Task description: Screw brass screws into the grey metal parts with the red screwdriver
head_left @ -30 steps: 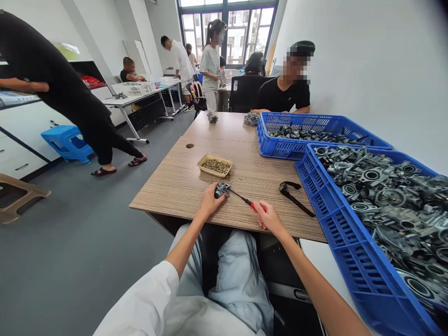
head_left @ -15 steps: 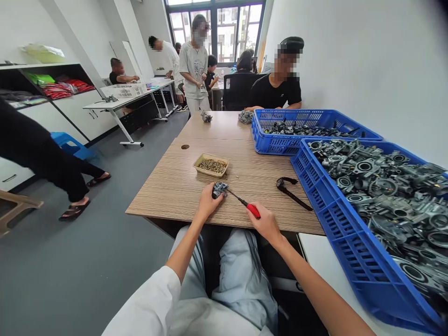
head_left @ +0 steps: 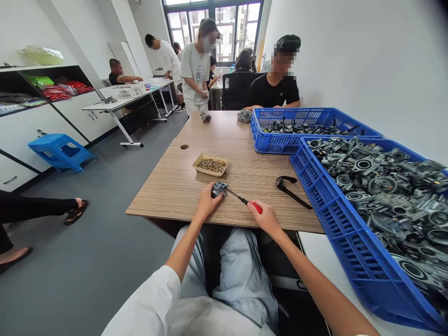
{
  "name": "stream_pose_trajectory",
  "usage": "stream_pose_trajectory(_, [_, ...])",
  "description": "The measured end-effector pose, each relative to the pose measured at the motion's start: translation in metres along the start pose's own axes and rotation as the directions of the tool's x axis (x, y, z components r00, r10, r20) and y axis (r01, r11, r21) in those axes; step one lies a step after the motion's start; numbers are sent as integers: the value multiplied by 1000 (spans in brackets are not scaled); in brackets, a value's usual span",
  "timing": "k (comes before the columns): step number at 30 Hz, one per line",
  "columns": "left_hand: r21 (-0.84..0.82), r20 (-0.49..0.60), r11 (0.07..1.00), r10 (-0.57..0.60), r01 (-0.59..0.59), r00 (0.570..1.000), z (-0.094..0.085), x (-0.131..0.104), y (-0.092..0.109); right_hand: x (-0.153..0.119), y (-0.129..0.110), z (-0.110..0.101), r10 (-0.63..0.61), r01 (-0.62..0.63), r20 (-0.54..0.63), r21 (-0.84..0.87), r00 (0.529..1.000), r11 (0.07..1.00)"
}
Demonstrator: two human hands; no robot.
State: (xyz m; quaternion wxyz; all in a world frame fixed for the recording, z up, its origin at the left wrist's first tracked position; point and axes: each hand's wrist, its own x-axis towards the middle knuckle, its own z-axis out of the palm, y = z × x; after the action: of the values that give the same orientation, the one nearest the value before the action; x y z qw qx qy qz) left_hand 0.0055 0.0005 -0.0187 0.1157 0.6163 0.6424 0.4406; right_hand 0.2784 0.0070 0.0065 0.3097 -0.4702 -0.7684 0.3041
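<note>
My left hand (head_left: 207, 200) is closed around a small grey metal carburetor body (head_left: 219, 188) on the table, near its front edge. In my right hand (head_left: 268, 217) is a screwdriver (head_left: 258, 206) with a red and black handle. Its thin dark shaft points left, and the tip meets the right side of the carburetor body; whether it sits in a screw is too small to tell. Just beyond my left hand stands a cream tray (head_left: 196, 170) full of small brass-coloured parts. One loose brass piece (head_left: 237, 176) lies to the right of the tray.
A black-strapped wristwatch (head_left: 292, 190) lies on the wood-grain table (head_left: 168, 189). Two blue crates stand at the right, the nearer crate (head_left: 336, 238) heaped with metal castings. Across the table sits a person in black (head_left: 275, 91). A blue stool (head_left: 61, 149) stands at the left.
My right hand has shifted slightly and its grip on the screwdriver handle looks a little changed. The walker at the left has moved nearer the frame edge, and the standing person in white leans over the table.
</note>
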Motion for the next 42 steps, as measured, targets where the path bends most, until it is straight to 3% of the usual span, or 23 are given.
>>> stream_pose_trajectory(3, [-1, 3, 1000, 7, -7, 1000, -3, 0, 4, -11, -2, 8, -48, 37, -53, -194, 997, 980])
stream_pose_trajectory(7, [-14, 9, 1000, 4, -3, 1000, -5, 1, 7, -18, -3, 14, -153, 138, -12, -379, 988, 915])
stream_pose_trajectory(9, [-20, 13, 1000, 6, -6, 1000, -5, 1, 7, -17, -3, 14, -136, 126, 8, -427, 991, 895])
stream_pose_trajectory(14, [-17, -9, 1000, -5, 5, 1000, -1, 1, 2, -8, -5, 8, 15, -1, 41, -337, 999, 942])
stream_pose_trajectory(18, [-14, -16, 1000, 1, -1, 1000, 1, 1, 0, -7, -7, 8, 44, -25, 76, -227, 996, 973])
stream_pose_trajectory(24, [-9, -16, 1000, -18, 18, 1000, 0, 0, 0, -17, -3, 18, -70, 46, -51, -376, 996, 925])
stream_pose_trajectory(28, [-18, -16, 1000, -11, 11, 1000, 1, 0, -1, -19, -5, 19, -184, 163, -5, -444, 983, 881])
stream_pose_trajectory(30, [-19, -17, 1000, -3, 3, 1000, 1, 1, -2, -18, -7, 16, -164, 153, 17, -468, 986, 870])
stream_pose_trajectory(35, [-14, -37, 1000, 7, -7, 999, 2, 2, -1, -11, -9, 9, -9, 15, 19, -306, 1000, 952])
stream_pose_trajectory(39, [2, -36, 1000, 20, -20, 999, 2, 2, 0, -3, -8, 4, 6, 1, 105, -62, 995, 998])
stream_pose_trajectory(42, [6, -23, 1000, 26, -26, 999, 1, 2, 0, -1, -7, 4, 5, -1, 126, -34, 992, 999])
